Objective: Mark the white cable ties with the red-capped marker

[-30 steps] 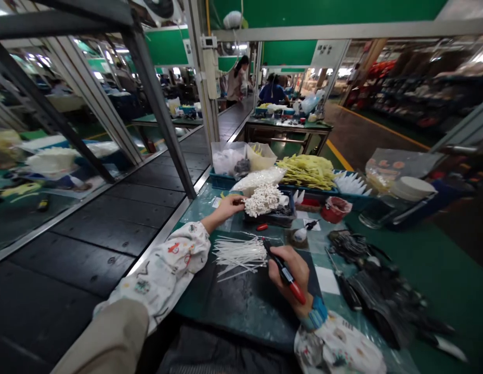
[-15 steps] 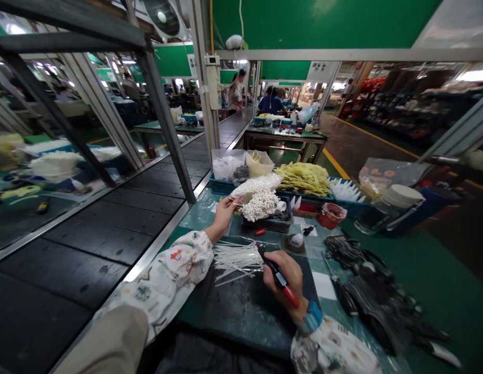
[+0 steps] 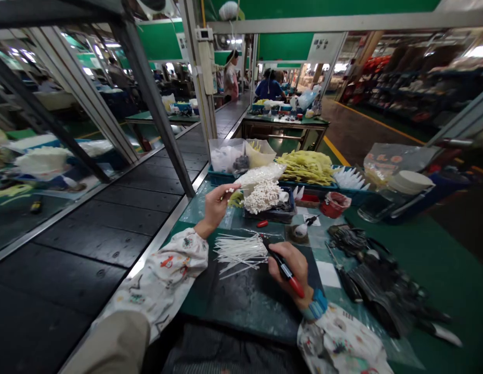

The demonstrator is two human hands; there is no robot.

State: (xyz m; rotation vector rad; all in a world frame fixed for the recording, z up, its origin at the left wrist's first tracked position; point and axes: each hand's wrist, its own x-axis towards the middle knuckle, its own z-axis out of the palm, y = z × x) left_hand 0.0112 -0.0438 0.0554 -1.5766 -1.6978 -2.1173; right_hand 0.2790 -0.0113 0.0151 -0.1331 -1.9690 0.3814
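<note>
Along the left runs a black conveyor belt (image 3: 108, 228), and a patterned sleeve (image 3: 163, 275) reaches across its edge to the person's left hand (image 3: 217, 206), raised over the bench. Its thumb and fingers pinch a thin white strip (image 3: 230, 190), too small to make out closely, just in front of a heap of small white pieces (image 3: 262, 197) piled in a black tray (image 3: 268, 215). Below that, a loose bundle of white cable ties (image 3: 240, 253) lies on a dark mat (image 3: 225, 306). The right hand (image 3: 294, 270) is closed round a red-and-black marker (image 3: 286, 272), its dark end just beside the ties. Farther back, yellow strips (image 3: 305, 167) fill a blue crate (image 3: 221, 179). To the right stand a small red tub (image 3: 334, 204) and a screwdriver (image 3: 342, 280), then a heap of black plastic pieces (image 3: 381, 296) spread across the green workbench (image 3: 447, 259).
</note>
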